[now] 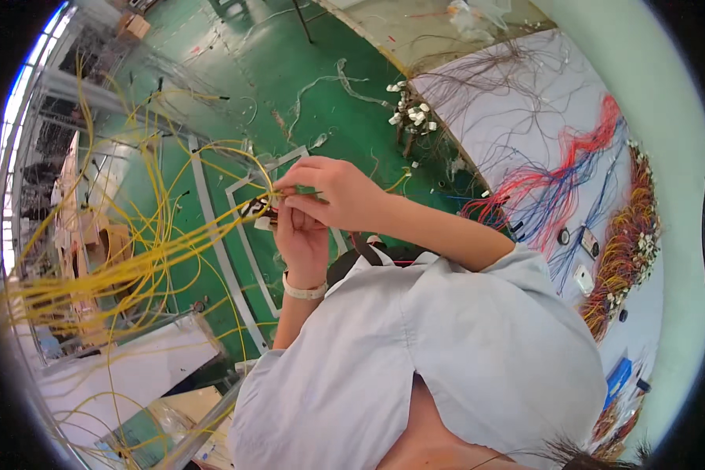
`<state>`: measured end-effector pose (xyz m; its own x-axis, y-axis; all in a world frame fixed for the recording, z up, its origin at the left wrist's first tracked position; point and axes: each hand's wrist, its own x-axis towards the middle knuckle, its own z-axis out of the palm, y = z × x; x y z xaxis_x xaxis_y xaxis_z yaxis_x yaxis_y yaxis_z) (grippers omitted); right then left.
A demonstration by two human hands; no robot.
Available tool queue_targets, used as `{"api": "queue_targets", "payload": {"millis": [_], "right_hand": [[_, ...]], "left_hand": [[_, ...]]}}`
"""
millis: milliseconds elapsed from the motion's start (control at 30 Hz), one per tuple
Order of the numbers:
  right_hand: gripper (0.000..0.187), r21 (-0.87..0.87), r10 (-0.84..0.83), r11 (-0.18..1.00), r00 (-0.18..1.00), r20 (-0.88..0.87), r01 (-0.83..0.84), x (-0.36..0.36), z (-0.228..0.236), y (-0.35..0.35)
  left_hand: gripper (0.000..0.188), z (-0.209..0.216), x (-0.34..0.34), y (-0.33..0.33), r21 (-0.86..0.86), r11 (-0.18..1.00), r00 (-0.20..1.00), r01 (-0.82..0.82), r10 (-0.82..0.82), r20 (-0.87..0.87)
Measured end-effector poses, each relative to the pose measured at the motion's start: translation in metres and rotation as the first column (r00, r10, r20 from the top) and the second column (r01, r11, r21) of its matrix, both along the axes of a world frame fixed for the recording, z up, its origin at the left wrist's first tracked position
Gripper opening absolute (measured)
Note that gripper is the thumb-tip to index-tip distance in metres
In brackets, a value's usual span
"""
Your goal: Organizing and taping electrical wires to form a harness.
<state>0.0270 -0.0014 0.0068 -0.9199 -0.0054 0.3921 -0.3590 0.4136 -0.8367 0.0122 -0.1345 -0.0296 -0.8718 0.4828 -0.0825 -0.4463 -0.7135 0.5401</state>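
Note:
Both my hands meet in front of my chest at the end of a bundle of yellow wires [204,239]. My left hand [304,247], with a pale band at the wrist, is closed with its fingers upward around the wire ends. From the right, my right hand [345,190] pinches thin yellow wire between thumb and fingers, just above the left fingertips. Beside the left fingers sits a small white connector [265,223], with a dark bundle [254,207] next to it. My fingers partly hide the exact gripping points.
Yellow wires hang over a metal rack [94,94] on the left. At right, a white table [478,86] bears red wires [580,145], blue wires [603,188] and bundled brown-yellow harnesses [623,258]. White connectors [415,117] hang at its edge. A metal frame [219,251] stands over the green floor [329,102].

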Motion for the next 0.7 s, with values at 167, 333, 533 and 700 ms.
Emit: {"api": "queue_targets", "payload": {"millis": [167,333,533,700], "right_hand": [[0.014,0.070,0.084,0.994,0.996,-0.018,-0.082,-0.006,-0.003,-0.031],[0.016,-0.075,0.411,0.905,0.905,-0.105,-0.420,0.017,0.082,0.015],[0.023,0.012,0.131,0.991,0.991,0.012,-0.131,0.011,0.026,0.104],[0.016,-0.297,0.048,0.951,0.910,0.412,0.085,0.078,-0.013,0.130]], "left_hand": [[0.021,-0.017,0.020,-0.023,-0.213,0.974,0.980,-0.076,0.113,0.167],[0.017,-0.048,0.025,-0.041,0.041,0.999,0.999,-0.022,0.021,0.024],[0.022,-0.033,0.042,-0.026,-0.274,0.951,0.989,0.140,-0.120,0.086],[0.030,-0.031,0.050,0.016,-0.295,0.842,0.882,0.451,-0.471,0.004]]}}
